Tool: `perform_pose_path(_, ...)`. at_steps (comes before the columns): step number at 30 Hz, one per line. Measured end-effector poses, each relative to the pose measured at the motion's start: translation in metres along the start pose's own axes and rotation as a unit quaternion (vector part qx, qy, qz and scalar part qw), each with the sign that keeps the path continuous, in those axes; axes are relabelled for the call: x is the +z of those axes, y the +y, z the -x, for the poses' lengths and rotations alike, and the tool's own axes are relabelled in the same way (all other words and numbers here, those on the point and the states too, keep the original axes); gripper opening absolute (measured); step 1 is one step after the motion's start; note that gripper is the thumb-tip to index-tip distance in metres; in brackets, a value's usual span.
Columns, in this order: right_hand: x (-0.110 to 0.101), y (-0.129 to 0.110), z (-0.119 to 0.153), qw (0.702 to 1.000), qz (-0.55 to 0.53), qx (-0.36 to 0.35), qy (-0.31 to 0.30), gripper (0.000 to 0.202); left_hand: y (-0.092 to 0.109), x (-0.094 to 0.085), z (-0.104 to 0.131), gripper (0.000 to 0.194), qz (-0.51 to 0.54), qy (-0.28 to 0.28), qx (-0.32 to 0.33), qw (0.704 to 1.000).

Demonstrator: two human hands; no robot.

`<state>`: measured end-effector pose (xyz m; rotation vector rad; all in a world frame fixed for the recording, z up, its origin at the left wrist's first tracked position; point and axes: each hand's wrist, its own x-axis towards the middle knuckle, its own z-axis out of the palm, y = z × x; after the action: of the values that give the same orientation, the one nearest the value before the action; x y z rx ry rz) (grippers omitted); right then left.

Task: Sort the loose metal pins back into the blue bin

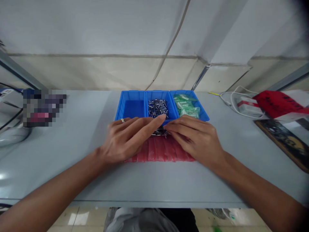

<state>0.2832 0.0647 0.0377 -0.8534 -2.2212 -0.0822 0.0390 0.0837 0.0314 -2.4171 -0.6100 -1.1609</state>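
Over a row of red plastic packets (159, 149), my left hand (131, 133) lies palm down with its fingers stretched, a ring on one finger. My right hand (198, 137) is bent with thumb and fingers together at a small pile of metal pins (159, 131) between the hands; whatever its fingertips hold is too small to name. Just beyond the hands stand three blue bins: the left bin (134, 109) shows its bare floor, the middle one has many metal pins (158, 108), and the right one has green-and-clear packets (187, 105).
On the right of the grey table (154, 183) are a white cable (231, 100), a small white-and-red box (249, 106), a red cloth-like item (277, 103) and a dark patterned mat (285, 138). A grey object (14, 135) and a blurred patch are at left.
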Motion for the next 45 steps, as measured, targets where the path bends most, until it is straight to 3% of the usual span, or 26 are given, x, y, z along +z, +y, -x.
perform_pose_path(4,-0.009,-0.011,-0.006,0.980,-0.144,0.118,0.068,0.021,0.002,0.004,0.000,0.042,-0.005,-0.017,0.000,1.000)
perform_pose_path(7,-0.013,-0.017,-0.007,0.935,-0.283,0.202,0.070,0.019,0.000,0.002,-0.001,0.022,0.004,-0.014,0.013,1.000)
perform_pose_path(11,-0.013,-0.021,-0.007,0.890,-0.380,0.244,0.063,0.016,-0.001,-0.002,-0.004,0.004,0.014,0.005,0.039,0.999)
perform_pose_path(15,-0.014,-0.022,-0.008,0.880,-0.383,0.265,0.096,0.014,0.001,-0.001,-0.008,0.013,-0.001,0.019,0.018,1.000)
perform_pose_path(18,-0.013,-0.020,-0.007,0.873,-0.397,0.266,0.096,0.016,0.001,-0.001,-0.009,0.007,0.009,0.032,0.021,0.999)
perform_pose_path(24,-0.008,-0.011,-0.008,0.856,-0.407,0.288,0.135,0.028,-0.003,-0.006,-0.007,0.027,0.021,0.004,-0.029,0.999)
perform_pose_path(27,-0.013,-0.006,-0.009,0.877,-0.384,0.259,0.127,0.037,-0.005,-0.006,-0.004,0.024,0.012,0.011,-0.052,0.999)
perform_pose_path(29,-0.016,-0.002,-0.008,0.932,-0.294,0.197,0.074,0.032,-0.006,-0.005,-0.002,0.022,0.013,0.015,-0.056,0.998)
perform_pose_path(31,-0.016,0.003,-0.003,0.984,-0.155,0.087,-0.026,0.025,-0.006,-0.004,-0.002,0.023,0.010,0.015,-0.054,0.998)
perform_pose_path(33,-0.011,0.009,0.002,0.991,-0.033,-0.007,-0.132,0.022,-0.006,-0.004,-0.003,0.029,-0.002,0.010,-0.044,0.999)
perform_pose_path(36,0.001,0.017,0.009,0.977,0.017,-0.021,-0.211,0.028,-0.006,-0.003,-0.004,0.038,-0.018,0.001,-0.034,0.999)
perform_pose_path(38,0.006,0.018,0.010,0.979,0.001,-0.004,-0.206,0.031,-0.005,-0.003,-0.005,0.040,-0.021,0.000,-0.032,0.999)
perform_pose_path(41,0.002,0.013,0.005,0.990,-0.045,0.026,-0.133,0.030,-0.004,-0.003,-0.006,0.040,-0.015,0.002,-0.033,0.999)
perform_pose_path(43,-0.005,0.006,0.000,0.989,-0.111,0.067,-0.070,0.027,-0.004,-0.002,-0.006,0.026,-0.006,0.002,-0.028,1.000)
perform_pose_path(45,-0.012,-0.001,-0.004,0.970,-0.207,0.121,-0.033,0.023,-0.003,-0.001,-0.006,0.006,0.000,-0.005,-0.005,1.000)
